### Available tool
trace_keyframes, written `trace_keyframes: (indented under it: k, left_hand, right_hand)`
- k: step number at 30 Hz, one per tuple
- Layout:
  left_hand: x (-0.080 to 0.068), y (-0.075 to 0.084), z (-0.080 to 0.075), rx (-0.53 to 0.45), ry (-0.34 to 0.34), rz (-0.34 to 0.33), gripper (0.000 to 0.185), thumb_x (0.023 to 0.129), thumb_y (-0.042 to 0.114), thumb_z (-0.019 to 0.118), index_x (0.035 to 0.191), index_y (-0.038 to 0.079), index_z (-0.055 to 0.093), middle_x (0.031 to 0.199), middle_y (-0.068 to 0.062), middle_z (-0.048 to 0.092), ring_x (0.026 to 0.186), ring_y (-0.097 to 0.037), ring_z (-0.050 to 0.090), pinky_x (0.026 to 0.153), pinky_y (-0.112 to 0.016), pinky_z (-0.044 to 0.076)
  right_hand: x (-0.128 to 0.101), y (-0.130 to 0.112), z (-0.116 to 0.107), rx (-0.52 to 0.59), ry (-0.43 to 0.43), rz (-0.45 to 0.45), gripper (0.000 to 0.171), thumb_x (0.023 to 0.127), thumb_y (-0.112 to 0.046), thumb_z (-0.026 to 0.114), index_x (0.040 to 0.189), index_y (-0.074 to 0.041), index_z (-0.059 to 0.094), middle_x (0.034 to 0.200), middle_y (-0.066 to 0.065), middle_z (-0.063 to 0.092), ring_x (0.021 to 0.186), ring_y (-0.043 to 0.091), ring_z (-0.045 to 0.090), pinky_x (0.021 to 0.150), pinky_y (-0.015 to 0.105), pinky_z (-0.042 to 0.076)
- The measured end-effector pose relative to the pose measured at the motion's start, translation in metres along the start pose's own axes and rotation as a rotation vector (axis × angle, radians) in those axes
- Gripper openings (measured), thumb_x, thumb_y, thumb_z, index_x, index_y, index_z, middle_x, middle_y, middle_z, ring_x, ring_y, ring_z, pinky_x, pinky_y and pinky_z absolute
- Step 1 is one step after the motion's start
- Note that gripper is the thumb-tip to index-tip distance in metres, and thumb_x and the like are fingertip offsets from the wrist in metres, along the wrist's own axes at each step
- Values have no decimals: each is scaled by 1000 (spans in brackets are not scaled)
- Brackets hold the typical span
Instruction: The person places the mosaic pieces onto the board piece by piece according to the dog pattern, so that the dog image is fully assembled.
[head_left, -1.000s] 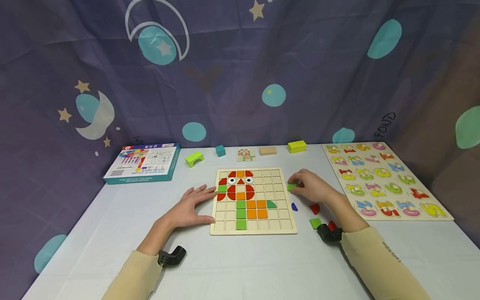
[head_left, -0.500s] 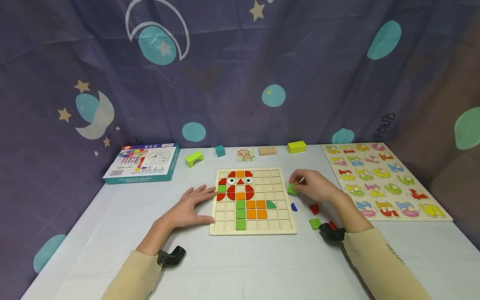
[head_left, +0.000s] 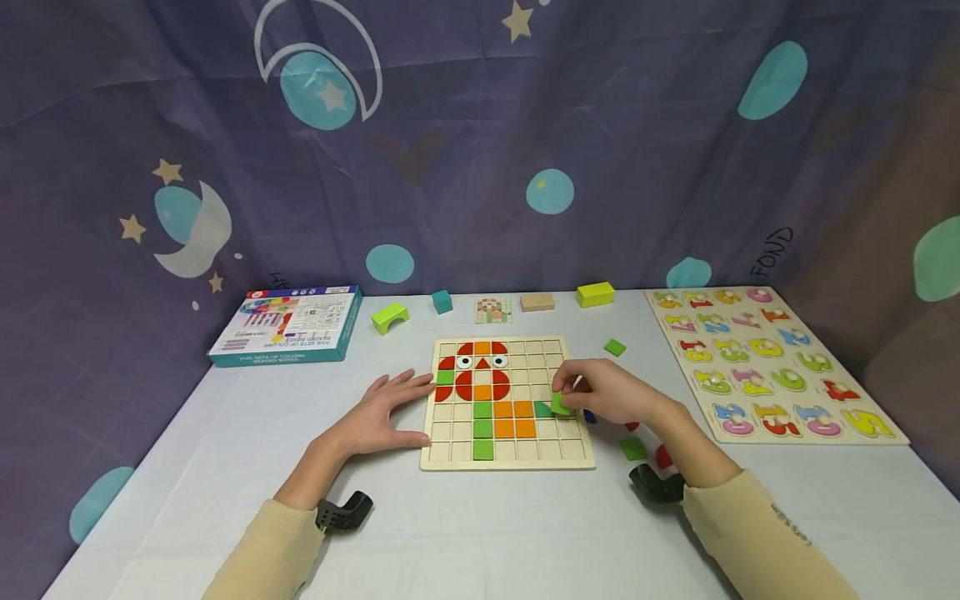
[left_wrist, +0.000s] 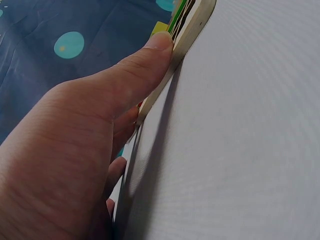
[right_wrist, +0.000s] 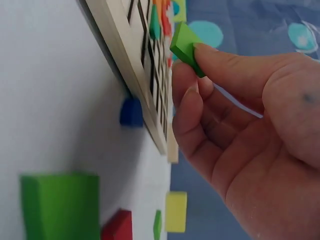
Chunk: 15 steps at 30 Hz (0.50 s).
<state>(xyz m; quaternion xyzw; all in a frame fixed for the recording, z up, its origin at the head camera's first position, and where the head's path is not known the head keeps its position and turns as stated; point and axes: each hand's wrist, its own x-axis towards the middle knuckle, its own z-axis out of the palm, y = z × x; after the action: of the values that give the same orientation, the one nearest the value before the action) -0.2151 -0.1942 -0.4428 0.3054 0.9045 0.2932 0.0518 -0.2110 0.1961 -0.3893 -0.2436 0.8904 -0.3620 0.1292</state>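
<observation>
My right hand [head_left: 611,392] pinches a green square tile [right_wrist: 184,46] between thumb and fingertips. It holds the tile over the right side of the wooden grid board [head_left: 555,454], close to a dark green quarter-round piece [head_left: 542,409]. In the right wrist view the tile is tilted and raised above the grid. My left hand [head_left: 382,417] lies at the board's left edge with fingers extended, and its thumb touches the rim in the left wrist view. Red, orange and green tiles and two eye pieces form a figure on the board.
Right of the board lie loose green tiles [head_left: 615,347], red pieces [head_left: 663,456] and a blue piece [right_wrist: 131,112]. A number puzzle board [head_left: 787,404] is farther right. Behind stand small blocks [head_left: 595,294] and a picture card [head_left: 493,311]; a box [head_left: 285,325] sits back left.
My right hand has moved left and toward me, carrying the green tile from beside the board to over its right side. A green tile behind that hand is now uncovered. My left hand stays put.
</observation>
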Motion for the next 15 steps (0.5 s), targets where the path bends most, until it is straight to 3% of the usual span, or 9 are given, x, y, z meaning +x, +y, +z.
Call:
trace_keyframes:
  k: [15]
  left_hand:
    - [0, 1, 0, 22, -4, -9, 82, 81, 50, 81, 149, 14, 53, 158, 1, 40, 151, -28, 20, 121, -55, 5]
  right_hand:
    - [-1, -12, 23, -108, -62, -90, 13, 92, 0, 71, 96, -12, 67, 84, -7, 60, 80, 15, 55, 71, 28, 51]
